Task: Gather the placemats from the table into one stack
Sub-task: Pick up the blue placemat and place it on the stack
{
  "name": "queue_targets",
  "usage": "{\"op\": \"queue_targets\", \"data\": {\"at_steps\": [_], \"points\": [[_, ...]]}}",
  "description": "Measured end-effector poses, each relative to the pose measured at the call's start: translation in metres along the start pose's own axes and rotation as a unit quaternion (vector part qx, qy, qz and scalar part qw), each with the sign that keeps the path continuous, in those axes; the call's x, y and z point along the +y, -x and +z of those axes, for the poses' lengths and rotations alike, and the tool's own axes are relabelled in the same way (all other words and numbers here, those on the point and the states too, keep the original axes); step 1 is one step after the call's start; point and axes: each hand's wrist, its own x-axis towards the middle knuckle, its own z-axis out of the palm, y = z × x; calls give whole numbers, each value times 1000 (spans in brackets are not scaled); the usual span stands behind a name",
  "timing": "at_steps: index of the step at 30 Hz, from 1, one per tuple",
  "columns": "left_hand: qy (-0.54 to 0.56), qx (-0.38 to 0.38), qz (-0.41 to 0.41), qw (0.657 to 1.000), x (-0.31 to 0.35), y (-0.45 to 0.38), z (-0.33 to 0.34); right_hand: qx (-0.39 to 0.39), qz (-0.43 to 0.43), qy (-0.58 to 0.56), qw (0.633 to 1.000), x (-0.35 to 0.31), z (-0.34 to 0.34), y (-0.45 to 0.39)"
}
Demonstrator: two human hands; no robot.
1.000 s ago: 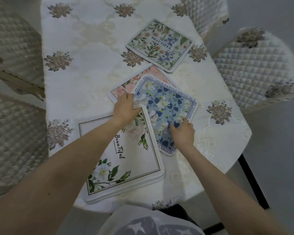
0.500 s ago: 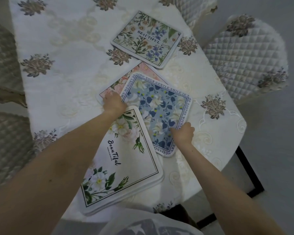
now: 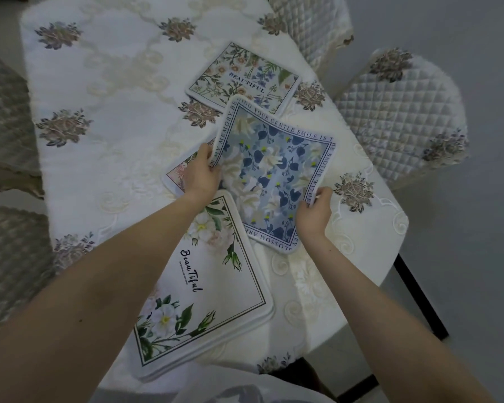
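head view, both grips (image 3: 202,177) (image 3: 314,212) clamped on blue placemat (image 3: 269,173), corner pointing away

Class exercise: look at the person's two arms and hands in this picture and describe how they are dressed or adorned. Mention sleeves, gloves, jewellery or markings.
Both forearms are bare, with no sleeves in view. The left hand and right hand wear no gloves, and no rings, watch or bracelets show. A few small dark specks dot the forearms. A pale garment with a greyish pattern shows at the bottom edge.
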Motion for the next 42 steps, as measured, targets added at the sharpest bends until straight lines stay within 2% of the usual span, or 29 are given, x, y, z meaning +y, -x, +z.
{"op": "queue_targets", "data": {"at_steps": [8,16,25,42], "points": [[138,47,36,989,56,2,-10,49,-105,-83,990,-39,-11,-8],[171,146,65,972,77,24,-35,47,-150,-133,979,-64,-15,5],[119,215,-14,969,42,74,-76,-44,-159,-119,979,-75,10,43],[60,280,-185,940,-49,194,-123,-226,-182,47,956,-48,58,111]]}}
